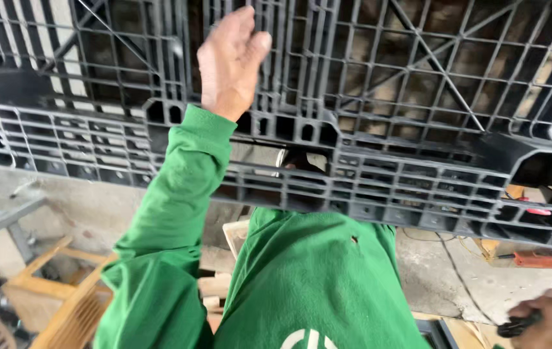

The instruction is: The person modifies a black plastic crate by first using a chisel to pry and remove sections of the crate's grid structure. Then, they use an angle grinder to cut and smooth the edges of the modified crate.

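Timber first: wooden frames [63, 284] lie at the lower left on the floor. Next to them a co-worker in a green sweatshirt [315, 278] raises an arm. The co-worker's hand [231, 61] rests against a black plastic pallet [418, 84] that stands upright across the view, its fingers loosely together. Farther right an orange tool [534, 260] lies on the floor. At the bottom right corner our right hand [551, 320] has its fingers clamped around a dark handle [521, 323]. We cannot see our left hand.

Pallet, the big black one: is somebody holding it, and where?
A co-worker's hand in a green sleeve presses on the grid ribs of the pallet; a firm grip cannot be told. The right hand grips a dark handle.
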